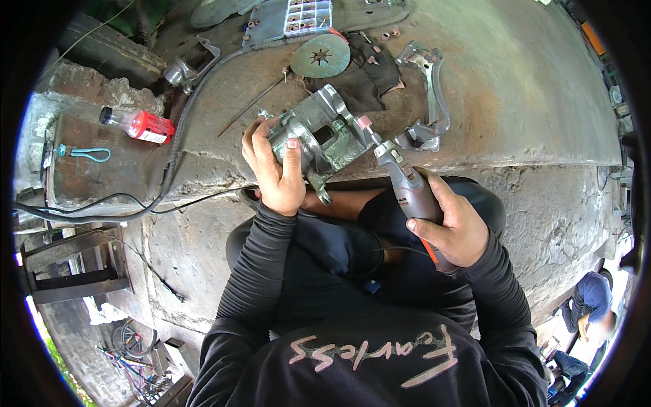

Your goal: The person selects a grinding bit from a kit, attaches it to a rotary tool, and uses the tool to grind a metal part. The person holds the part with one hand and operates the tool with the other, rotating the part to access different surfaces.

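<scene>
My left hand (277,173) is wrapped round a grey metal brake caliper (344,148), thumb on its near face and fingers over its left side. The caliper is tilted above the front edge of the work surface. In my right hand (456,220) is a grey rotary tool (407,186) with an orange stripe, pointing up and left. A small pink grinding stone (365,122) on its tip lies at the caliper's right end; whether they touch I cannot tell. Just right of the tip rests a bare metal bracket (434,88).
Behind the caliper lie a dark cloth (363,81), a round green disc (320,55) and a compartment box (308,17) of small bits. A red-capped bottle (139,125) and a hose (180,136) are at left. Another person (590,302) sits at far right.
</scene>
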Tool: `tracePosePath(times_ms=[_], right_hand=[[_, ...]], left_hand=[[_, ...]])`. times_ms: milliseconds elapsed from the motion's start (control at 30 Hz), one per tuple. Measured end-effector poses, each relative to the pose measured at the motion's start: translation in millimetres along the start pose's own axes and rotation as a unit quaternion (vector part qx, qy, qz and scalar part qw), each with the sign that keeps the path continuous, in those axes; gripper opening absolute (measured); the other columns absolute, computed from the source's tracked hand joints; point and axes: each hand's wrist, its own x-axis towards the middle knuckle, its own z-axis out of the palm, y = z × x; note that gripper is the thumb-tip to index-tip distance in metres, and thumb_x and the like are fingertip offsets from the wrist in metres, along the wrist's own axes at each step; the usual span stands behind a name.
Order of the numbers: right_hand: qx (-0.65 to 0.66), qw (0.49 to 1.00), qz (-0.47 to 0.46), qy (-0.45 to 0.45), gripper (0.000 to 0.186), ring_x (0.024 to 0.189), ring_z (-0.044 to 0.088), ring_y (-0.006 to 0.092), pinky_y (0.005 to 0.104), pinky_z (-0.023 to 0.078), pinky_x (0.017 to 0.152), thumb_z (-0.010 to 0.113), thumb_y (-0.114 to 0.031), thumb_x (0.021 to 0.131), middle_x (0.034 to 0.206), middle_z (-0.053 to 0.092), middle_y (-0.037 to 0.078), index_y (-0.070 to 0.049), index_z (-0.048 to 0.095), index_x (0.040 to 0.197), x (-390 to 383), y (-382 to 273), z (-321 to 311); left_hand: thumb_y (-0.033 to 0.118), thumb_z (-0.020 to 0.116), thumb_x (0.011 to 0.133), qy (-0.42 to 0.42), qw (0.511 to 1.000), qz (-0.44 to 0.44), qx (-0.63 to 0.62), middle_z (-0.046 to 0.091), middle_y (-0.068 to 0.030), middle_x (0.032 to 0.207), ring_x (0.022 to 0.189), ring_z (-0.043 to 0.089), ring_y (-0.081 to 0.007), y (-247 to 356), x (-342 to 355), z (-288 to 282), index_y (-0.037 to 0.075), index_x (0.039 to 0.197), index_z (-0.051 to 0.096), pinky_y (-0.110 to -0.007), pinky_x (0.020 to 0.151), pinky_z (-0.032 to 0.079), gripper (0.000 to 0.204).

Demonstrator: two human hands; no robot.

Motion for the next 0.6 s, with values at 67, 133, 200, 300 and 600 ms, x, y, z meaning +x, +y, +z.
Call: tracePosePath(times_ms=[67, 133, 200, 300, 600], right_hand=[[-0.010, 1.000, 0.000, 0.005, 0.071, 0.109, 0.062, 0.0444, 0.0420, 0.048, 0.093, 0.071, -0.022, 0.085, 0.116, 0.061, 0.030, 0.005, 0.037, 0.141, -0.9, -1.4, 0.3], [-0.006, 1.000, -0.002, 0.005, 0.071, 0.109, 0.061, 0.0442, 0.0419, 0.048, 0.093, 0.071, -0.022, 0.085, 0.116, 0.061, 0.030, 0.006, 0.037, 0.141, -1.7, -2.7, 1.3], [-0.003, 1.000, 0.004, -0.008, 0.071, 0.109, 0.061, 0.0441, 0.0418, 0.048, 0.093, 0.071, -0.022, 0.085, 0.117, 0.061, 0.030, 0.006, 0.037, 0.141, -1.9, -3.5, 2.1], [-0.004, 1.000, 0.005, -0.012, 0.071, 0.110, 0.061, 0.0442, 0.0418, 0.048, 0.093, 0.071, -0.022, 0.085, 0.117, 0.061, 0.030, 0.006, 0.037, 0.140, -1.3, -4.2, 2.7], [-0.035, 0.999, 0.005, 0.005, 0.071, 0.109, 0.061, 0.0454, 0.0426, 0.048, 0.093, 0.071, -0.022, 0.086, 0.116, 0.061, 0.031, 0.007, 0.036, 0.140, -0.4, -5.8, 1.9]], left_hand=[[0.018, 0.060, 0.092, -0.002, 1.000, -0.003, 0.001, 0.048, -0.0198, 0.128, 0.118, 0.044, -0.0364, 0.1, 0.0, -0.2, 0.002, 0.126, 0.052, -0.047, 0.105, 0.030, 0.038], [0.018, 0.060, 0.092, -0.002, 1.000, 0.001, 0.002, 0.048, -0.0200, 0.128, 0.118, 0.044, -0.0365, -0.2, 0.0, -0.3, 0.002, 0.126, 0.052, -0.047, 0.105, 0.031, 0.039], [0.018, 0.060, 0.092, -0.002, 1.000, 0.004, 0.005, 0.048, -0.0202, 0.128, 0.118, 0.044, -0.0367, -0.7, -0.1, -0.6, 0.002, 0.126, 0.052, -0.047, 0.105, 0.031, 0.039], [0.018, 0.060, 0.092, -0.004, 1.000, 0.005, 0.009, 0.048, -0.0205, 0.128, 0.118, 0.044, -0.0369, -1.4, 0.1, -0.9, 0.002, 0.126, 0.052, -0.047, 0.105, 0.030, 0.039], [0.018, 0.060, 0.092, -0.006, 1.000, 0.003, 0.010, 0.047, -0.0207, 0.129, 0.119, 0.043, -0.0369, -1.8, -0.2, -0.9, 0.002, 0.127, 0.052, -0.047, 0.105, 0.030, 0.040]])
